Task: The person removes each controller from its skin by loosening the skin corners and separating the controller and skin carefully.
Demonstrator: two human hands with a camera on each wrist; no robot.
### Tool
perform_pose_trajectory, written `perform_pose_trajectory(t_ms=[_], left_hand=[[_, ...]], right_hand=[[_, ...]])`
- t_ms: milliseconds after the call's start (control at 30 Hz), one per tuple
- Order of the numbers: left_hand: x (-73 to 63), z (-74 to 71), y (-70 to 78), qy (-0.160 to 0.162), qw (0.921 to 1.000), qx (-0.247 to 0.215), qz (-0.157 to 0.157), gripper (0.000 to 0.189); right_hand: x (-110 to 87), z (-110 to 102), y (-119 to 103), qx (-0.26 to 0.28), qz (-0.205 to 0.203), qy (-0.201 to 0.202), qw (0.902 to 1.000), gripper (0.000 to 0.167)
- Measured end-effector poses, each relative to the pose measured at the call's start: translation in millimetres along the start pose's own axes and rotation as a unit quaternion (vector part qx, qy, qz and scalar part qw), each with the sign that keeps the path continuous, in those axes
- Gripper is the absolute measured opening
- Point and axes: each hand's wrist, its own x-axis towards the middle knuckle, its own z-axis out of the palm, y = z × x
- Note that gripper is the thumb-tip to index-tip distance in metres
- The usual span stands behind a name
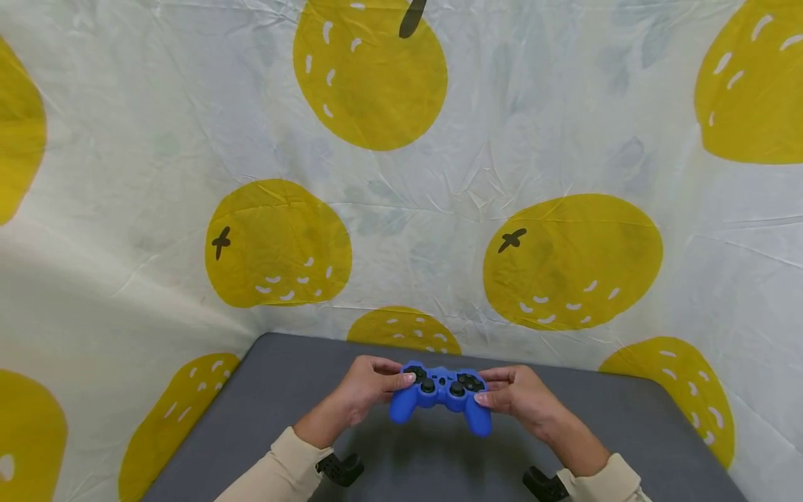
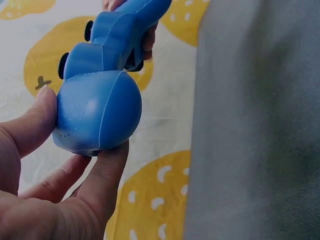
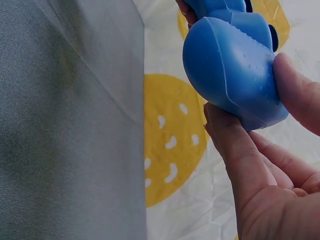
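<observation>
A blue game controller [image 1: 442, 390] with black thumbsticks and black button pads is held up over the grey table, its face toward the head camera. My left hand [image 1: 366, 387] pinches its left end, thumb on the front and fingers behind. At the right end my right hand [image 1: 521, 399] pinches it the same way. From the left wrist, the controller [image 2: 100, 107] shows its rounded grip between thumb [image 2: 37, 120] and fingers. The right wrist view has the other grip [image 3: 230, 70] resting on the fingers, with the thumb against its side.
Below the controller spreads a dark grey tabletop [image 1: 301, 390]. A white cloth [image 1: 414, 174] printed with large yellow fruit hangs behind and at both sides of it. Black wrist devices [image 1: 341, 468] sit at both beige sleeve cuffs.
</observation>
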Motion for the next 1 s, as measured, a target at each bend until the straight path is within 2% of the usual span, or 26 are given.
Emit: perform_pose_trajectory(t_ms=[300,567,1000], left_hand=[[-0.6,-1.6,4.7,-0.008,0.9999,-0.007,-0.014,0.044],[-0.7,-2.8,6.5,-0.031,0.9992,-0.015,-0.022,0.037],[-0.7,-0.1,6.3,-0.028,0.9993,-0.01,-0.023,0.049]], right_hand=[[0.4,-0.2,-3.2,-0.007,0.005,0.008,0.9999,0.066],[0.6,-1.7,-2.9,-0.015,0.009,0.007,0.9998,0.067],[-2.3,-1.2,-5.0,-0.03,0.009,0.011,0.9995,0.068]])
